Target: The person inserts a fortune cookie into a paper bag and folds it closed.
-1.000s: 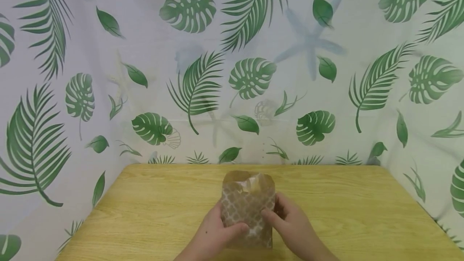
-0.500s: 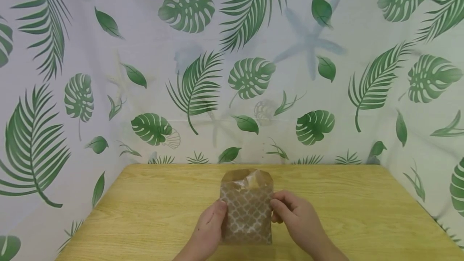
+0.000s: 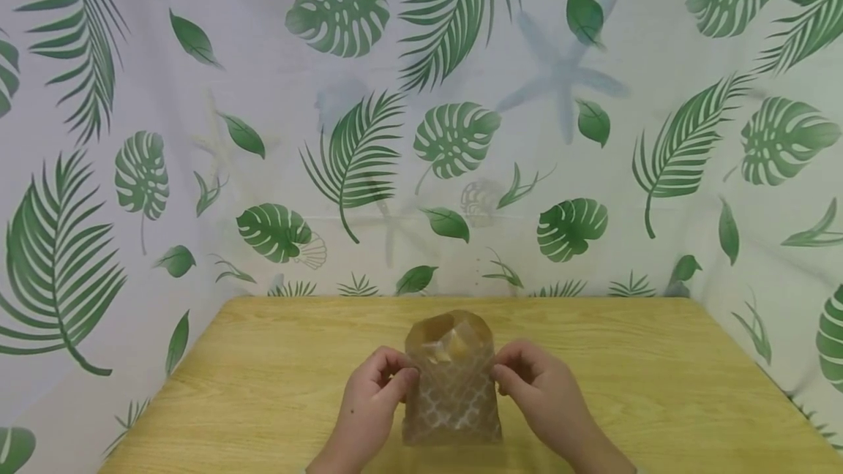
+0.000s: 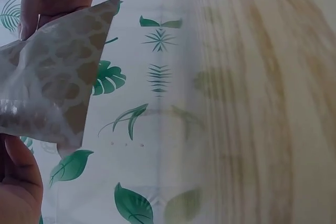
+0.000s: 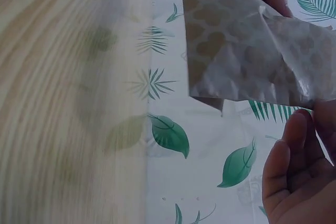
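A brown paper bag point(image 3: 454, 404) with a pale scale-like pattern is held up above the table, its mouth gaping at the top. Inside the mouth shows something yellowish in a shiny clear wrapper point(image 3: 454, 344). My left hand point(image 3: 374, 397) pinches the bag's left edge between thumb and fingers, a bit below the opening. On the opposite edge, at about the same height, my right hand point(image 3: 543, 397) pinches it likewise. The left wrist view catches the lower end of the patterned bag point(image 4: 58, 72), creased and lifted off the wood; the rest of the contents is hidden by the paper.
A light wood-grain table point(image 3: 263, 386) stretches out under the hands. White cloth printed with green leaves point(image 3: 454, 141) hangs behind it and along both sides, close to the table's edges.
My left thumb has gone from the bag's front to its left edge, and that hand has risen. My right hand has shifted out to the right edge. The bag's lower part now looks wider.
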The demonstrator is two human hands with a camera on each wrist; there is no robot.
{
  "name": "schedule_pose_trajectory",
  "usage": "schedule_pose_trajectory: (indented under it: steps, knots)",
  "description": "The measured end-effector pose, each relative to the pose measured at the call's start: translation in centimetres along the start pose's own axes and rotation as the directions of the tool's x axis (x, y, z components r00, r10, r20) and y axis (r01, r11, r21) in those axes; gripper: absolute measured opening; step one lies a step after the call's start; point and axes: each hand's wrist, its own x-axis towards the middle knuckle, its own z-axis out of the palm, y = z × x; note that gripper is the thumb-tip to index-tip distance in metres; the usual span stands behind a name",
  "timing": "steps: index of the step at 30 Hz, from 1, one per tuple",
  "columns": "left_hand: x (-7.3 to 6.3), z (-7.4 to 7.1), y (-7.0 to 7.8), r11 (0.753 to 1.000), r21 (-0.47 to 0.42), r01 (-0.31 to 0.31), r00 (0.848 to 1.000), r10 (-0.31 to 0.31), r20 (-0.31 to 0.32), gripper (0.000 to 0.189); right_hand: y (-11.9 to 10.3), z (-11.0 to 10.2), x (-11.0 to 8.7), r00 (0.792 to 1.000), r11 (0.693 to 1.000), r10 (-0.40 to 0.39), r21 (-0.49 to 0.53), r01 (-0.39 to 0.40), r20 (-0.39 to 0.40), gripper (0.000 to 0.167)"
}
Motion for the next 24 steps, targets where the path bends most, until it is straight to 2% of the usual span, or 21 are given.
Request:
schedule_pose_trajectory:
  steps: [3,8,15,17,19,21,22,24]
  knots:
    - [0.0,0.0,0.0,1.0,-0.006,-0.003,1.0,0.003,0.006,0.019,0.0,0.0,0.0,1.0,0.999,-0.017,-0.037,0.018,0.023,0.009]
    - [-0.1,0.0,0.0,1.0,0.0,-0.015,0.999,0.015,0.028,0.023,0.1,0.0,-0.1,0.994,0.996,-0.024,-0.078,0.033,0.104,0.015]
    - [-0.2,0.0,0.1,0.998,0.054,-0.029,1.0,0.029,0.003,0.019,0.2,-0.8,0.2,0.983,0.971,-0.073,-0.214,0.108,0.167,0.016]
    - [-0.2,0.0,0.1,0.997,0.071,-0.032,0.999,0.033,-0.009,0.019,0.2,-1.0,0.3,0.986,0.966,-0.075,-0.236,0.109,0.147,0.015]
    - [-0.2,0.0,0.1,0.995,0.09,-0.035,0.999,0.036,-0.016,0.018,0.0,-1.3,0.3,0.992,0.965,-0.082,-0.241,0.102,0.093,0.011]
    - [-0.3,0.0,0.1,0.993,0.111,-0.034,0.999,0.036,-0.015,0.019,-0.2,-1.6,0.3,0.991,0.961,-0.129,-0.242,0.132,0.025,0.005]
    - [-0.3,0.1,0.1,0.992,0.124,-0.037,0.999,0.039,-0.014,0.019,-0.4,-1.7,0.3,0.984,0.953,-0.176,-0.249,0.17,-0.002,0.006]
    - [-0.3,0.1,0.1,0.99,0.137,-0.044,0.999,0.044,-0.003,0.018,-0.7,-1.9,0.3,0.951,0.914,-0.307,-0.286,0.287,-0.026,0.016]
